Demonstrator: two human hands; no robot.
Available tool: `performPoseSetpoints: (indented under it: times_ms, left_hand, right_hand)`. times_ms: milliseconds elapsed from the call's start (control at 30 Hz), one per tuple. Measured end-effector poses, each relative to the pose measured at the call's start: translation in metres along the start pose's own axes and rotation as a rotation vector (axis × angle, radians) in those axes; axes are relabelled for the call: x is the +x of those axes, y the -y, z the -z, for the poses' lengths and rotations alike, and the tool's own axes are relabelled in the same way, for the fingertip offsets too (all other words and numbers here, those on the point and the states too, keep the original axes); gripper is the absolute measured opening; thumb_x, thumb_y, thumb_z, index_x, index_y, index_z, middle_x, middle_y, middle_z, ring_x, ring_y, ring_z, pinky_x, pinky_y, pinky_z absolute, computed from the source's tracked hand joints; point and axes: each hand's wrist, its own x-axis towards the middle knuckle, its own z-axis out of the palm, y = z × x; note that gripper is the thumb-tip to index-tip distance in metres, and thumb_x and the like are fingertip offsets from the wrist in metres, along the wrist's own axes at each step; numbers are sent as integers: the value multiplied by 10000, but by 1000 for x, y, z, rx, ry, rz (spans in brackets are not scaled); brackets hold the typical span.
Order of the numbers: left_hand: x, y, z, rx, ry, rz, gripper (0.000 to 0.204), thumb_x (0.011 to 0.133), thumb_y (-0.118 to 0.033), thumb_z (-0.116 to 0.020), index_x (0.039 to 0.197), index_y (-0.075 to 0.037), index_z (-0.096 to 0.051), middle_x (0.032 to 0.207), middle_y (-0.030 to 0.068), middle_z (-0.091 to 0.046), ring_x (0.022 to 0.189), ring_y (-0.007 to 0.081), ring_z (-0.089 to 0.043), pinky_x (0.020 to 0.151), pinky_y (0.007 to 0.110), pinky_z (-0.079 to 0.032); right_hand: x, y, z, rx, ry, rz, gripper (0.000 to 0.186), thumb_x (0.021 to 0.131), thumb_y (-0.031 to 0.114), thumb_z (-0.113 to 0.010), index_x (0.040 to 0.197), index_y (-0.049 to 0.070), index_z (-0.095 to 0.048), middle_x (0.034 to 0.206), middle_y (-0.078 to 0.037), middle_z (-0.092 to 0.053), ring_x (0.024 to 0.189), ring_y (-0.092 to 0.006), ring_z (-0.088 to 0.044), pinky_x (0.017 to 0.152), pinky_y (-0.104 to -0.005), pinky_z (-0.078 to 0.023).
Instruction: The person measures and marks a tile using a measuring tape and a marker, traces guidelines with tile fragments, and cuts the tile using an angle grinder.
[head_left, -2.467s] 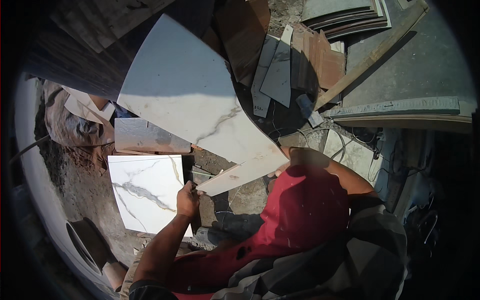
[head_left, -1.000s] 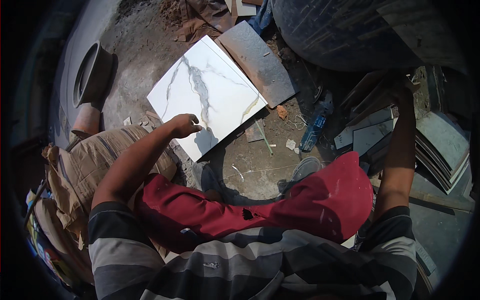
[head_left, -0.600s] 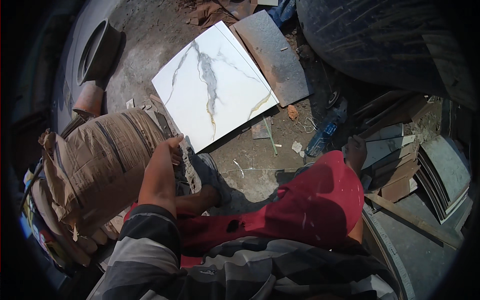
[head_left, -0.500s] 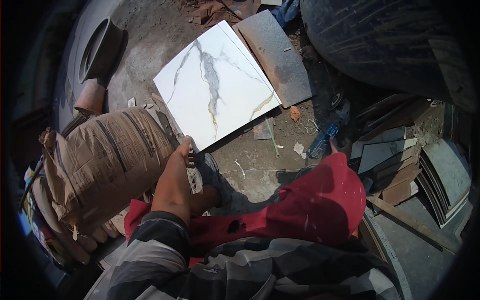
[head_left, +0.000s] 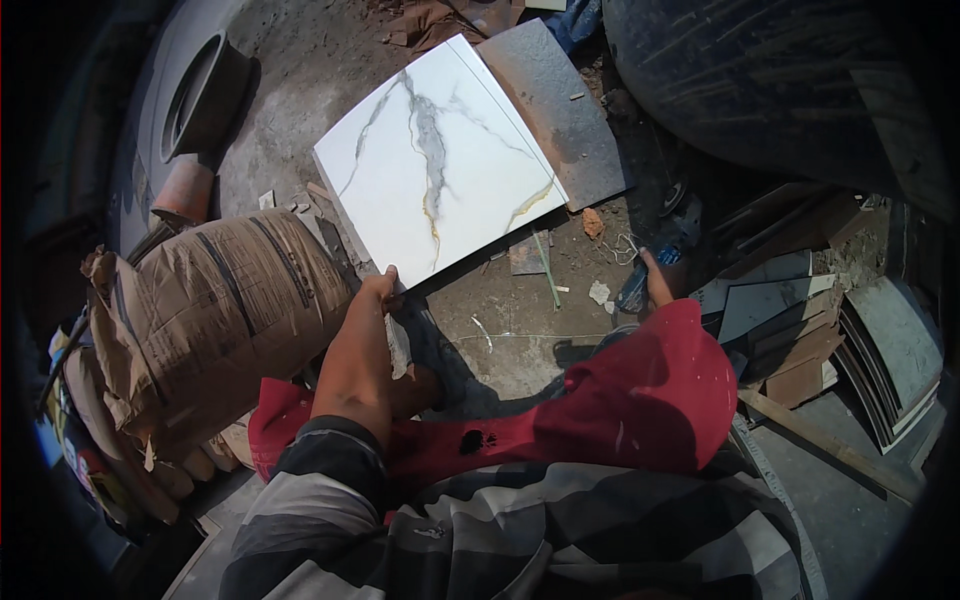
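A white tile (head_left: 430, 165) with grey and gold marble veins lies tilted across the ground in front of me, its far right side over a grey stone slab (head_left: 565, 120). My left hand (head_left: 380, 287) is closed on the tile's near corner, thumb on top, the other fingers mostly hidden. To the right, my right hand (head_left: 662, 280) is wrapped round the body of a blue angle grinder (head_left: 632, 294), a finger stretched along it. The grinder's disc (head_left: 674, 197) points away from me. Shadow and the hand hide part of the tool.
A brown paper sack (head_left: 220, 310) bulges at the left, with a basin (head_left: 205, 100) and a reddish pot (head_left: 185, 193) beyond. Stacked tile pieces (head_left: 880, 350) and a wooden strip (head_left: 830, 445) lie at the right. A large dark rounded container (head_left: 760, 90) stands far right.
The tile has shifted slightly to the right in the view, my left hand with it. My right hand has moved a little forward and left along the angle grinder.
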Motion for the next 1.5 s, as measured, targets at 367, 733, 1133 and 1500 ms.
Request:
performPoseSetpoints:
  times_ms: [367, 733, 1133, 1500]
  left_hand:
    - [-119, -12, -73, 428, -371, -999, 346, 920, -355, -563, 937, -11, -585, 948, 207, -596, 921, 398, -575, 834, 446, -456]
    - [-178, 0, -231, 826, 512, -1290, 605, 757, -368, -743, 1144, 61, -565, 1155, 261, -587, 1109, 390, -566, 977, 417, -443]
    - [-281, -79, -248, 52, 1091, -1341, 670, 702, -245, -817, 1233, 24, -509, 1132, 126, -619, 1053, 234, -590, 929, 344, -466]
    - [-310, -120, -206, -286, 1263, -1189, 701, 643, -278, -839, 1199, -30, -491, 991, 28, -581, 910, 131, -563, 820, 290, -477]
  right_hand:
    - [-80, 74, -16, -407, -1, 271, 689, 730, 291, -803, 1235, -43, -475, 1058, -161, -639, 948, -280, -619, 851, -367, -471]
    - [-92, 86, -25, -318, 224, 856, 656, 612, 185, -819, 1132, 29, -451, 985, -186, -626, 922, -341, -632, 832, -409, -486]
    - [-147, 222, 18, -279, 188, 924, 655, 653, 249, -845, 1140, 2, -484, 1001, -101, -602, 901, -174, -583, 814, -326, -486]
    - [-131, 276, -15, 150, 548, 748, 424, 987, 453, -492, 1095, 48, -560, 872, 11, -577, 773, -65, -550, 716, -235, -461]
